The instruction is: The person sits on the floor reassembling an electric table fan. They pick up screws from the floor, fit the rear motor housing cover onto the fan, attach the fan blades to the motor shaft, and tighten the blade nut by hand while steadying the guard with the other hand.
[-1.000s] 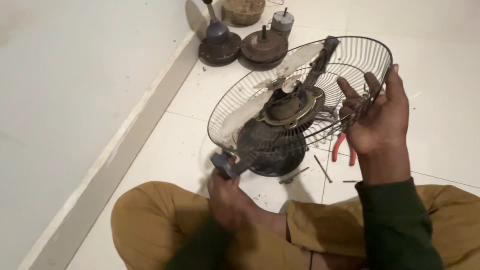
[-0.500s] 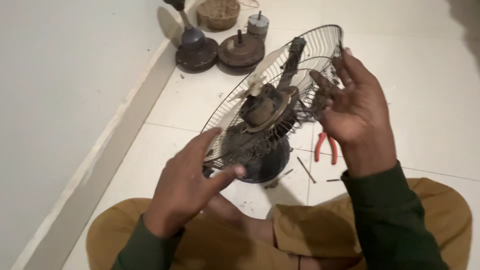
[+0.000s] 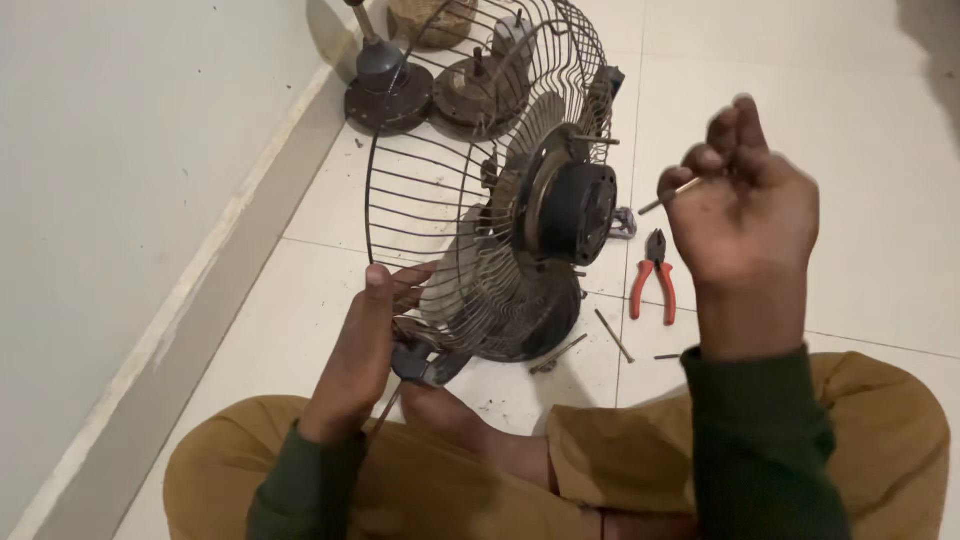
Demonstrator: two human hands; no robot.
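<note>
While the person sits cross-legged on the pale tiled floor [image 3: 880, 200], the left hand [image 3: 365, 350] grips the lower rim of a wire fan guard [image 3: 440, 200] at about seven o'clock of the cage, fingers curled around the wires and the thumb pointing up along the rim. That guard stands nearly on edge, tilted slightly, with a dark round motor housing [image 3: 578, 212] fixed at its centre and facing three o'clock. Below the motor, a dark dusty fan base [image 3: 530, 320] touches the floor, partly hidden behind the wires. Near the left hand's fingertips a small dark fitting [image 3: 415, 362] sits at the bottom of the cage; whether the hand touches it cannot be told. Raised at three o'clock of the motor, well apart from the cage, the right hand [image 3: 745, 205] is closed into a loose fist, and a thin metal rod [image 3: 668, 196] sticks out from between its fingers toward nine o'clock. On the floor below that hand lie red-handled pliers [image 3: 652, 275], handles pointing to six o'clock, and just beside them two long loose screws [image 3: 612, 335]. At twelve o'clock of the scene, against the white wall [image 3: 120, 200], stand a round dark stand base with a short post [image 3: 388, 85] and a second round rusty disc [image 3: 478, 90], touching or nearly so. Both sleeves are dark green, the trousers mustard brown.
</note>
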